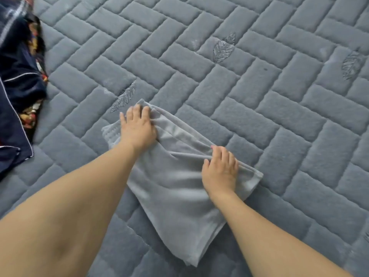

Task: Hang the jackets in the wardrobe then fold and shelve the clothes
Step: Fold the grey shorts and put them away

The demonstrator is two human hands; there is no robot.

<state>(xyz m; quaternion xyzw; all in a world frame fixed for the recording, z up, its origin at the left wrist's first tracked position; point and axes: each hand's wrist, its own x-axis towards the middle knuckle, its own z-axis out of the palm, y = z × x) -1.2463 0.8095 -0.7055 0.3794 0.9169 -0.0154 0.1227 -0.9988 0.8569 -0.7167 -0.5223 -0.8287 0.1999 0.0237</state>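
Our right hand (219, 170) pinches a fold of the grey garment (171, 188) with curled fingers, while our left hand (136, 127) presses flat, fingers straight, on its far corner. The garment lies folded on the quilted grey bedcover (259, 86); dark patterned clothes (18, 80) sit well left.

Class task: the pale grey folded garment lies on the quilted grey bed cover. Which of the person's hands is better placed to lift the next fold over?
Probably the right hand: its curled fingers already pinch a ridge of the pale grey folded garment, while the left hand presses flat on the far end, anchoring it.
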